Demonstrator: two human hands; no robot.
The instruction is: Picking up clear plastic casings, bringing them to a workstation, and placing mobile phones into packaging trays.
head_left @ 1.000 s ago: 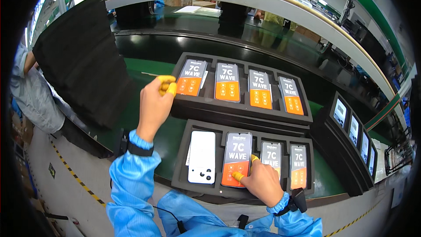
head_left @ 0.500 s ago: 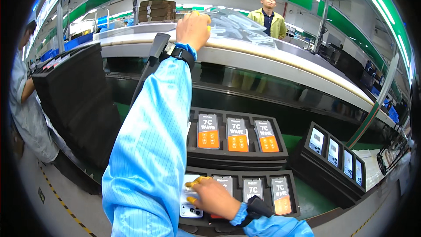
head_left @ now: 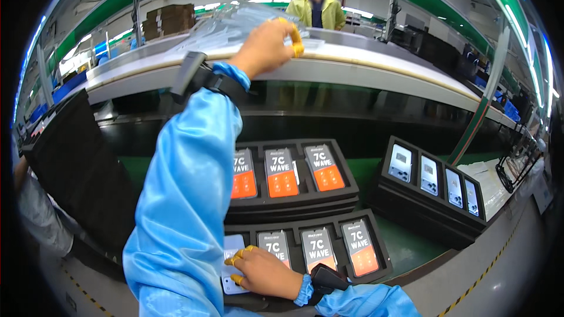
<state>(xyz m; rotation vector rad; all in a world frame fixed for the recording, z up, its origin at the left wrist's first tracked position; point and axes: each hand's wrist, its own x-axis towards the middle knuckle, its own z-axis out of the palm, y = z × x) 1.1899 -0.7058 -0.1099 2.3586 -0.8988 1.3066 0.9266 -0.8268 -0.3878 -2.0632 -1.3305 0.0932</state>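
Note:
My left hand (head_left: 267, 47) is raised over the shelf edge, in front of a heap of clear plastic pieces (head_left: 232, 26). Yellow cots cover its fingertips, which are curled; whatever lies between them is too small or hidden to make out. Lower down, my right hand (head_left: 267, 271) rests yellow-cotted fingertips, spread apart, on a pale blue phone (head_left: 232, 240). That phone lies back up in the leftmost visible slot of the near black foam tray (head_left: 385, 258), partly behind my left sleeve. Beside it are several phones with grey and orange fronts (head_left: 359, 246).
Behind lies another black foam tray (head_left: 346, 185) with similar phones. Stacked trays (head_left: 435, 214) at right hold several pale blue phones. A tall black foam stack (head_left: 76, 182) stands left. The white shelf (head_left: 376, 70) crosses ahead; a person in yellow-green (head_left: 329, 12) stands beyond it.
The view has shifted, so trays and shelf sit further left. My left hand has moved rightward along the shelf edge, across the plastic heap. My right hand stays on the phone.

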